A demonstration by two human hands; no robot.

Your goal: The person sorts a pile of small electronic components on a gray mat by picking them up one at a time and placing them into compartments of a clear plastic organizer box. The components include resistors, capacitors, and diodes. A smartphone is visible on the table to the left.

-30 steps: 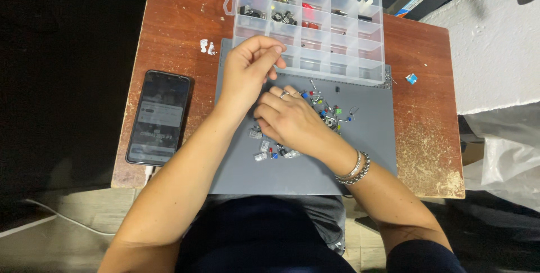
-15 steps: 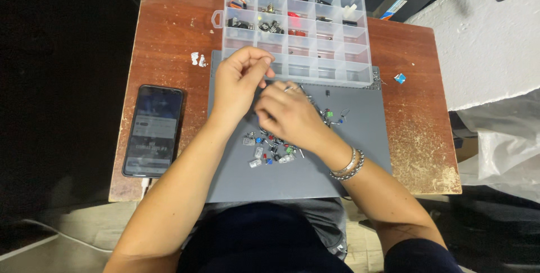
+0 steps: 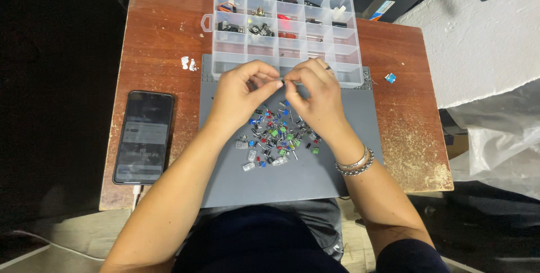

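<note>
I see a worn reddish-brown wooden table (image 3: 163, 42) carrying everything. A grey rectangular work mat (image 3: 332, 166) covers its middle, likely to keep small bits from rolling off. At the far edge sits a clear plastic compartment box (image 3: 284, 25), lid open, within easy reach for sorting. A black smartphone (image 3: 143, 136) lies flat left of the mat, out of the way. A scattered pile of small coloured electronic components (image 3: 275, 138) rests on the mat just below my hands. My left hand (image 3: 239, 96) and right hand (image 3: 315, 96) meet fingertip to fingertip above the pile, both pinching one tiny thin part (image 3: 282, 82) between them; too small to identify. Beaded bracelets (image 3: 354, 163) circle the right wrist.
</note>
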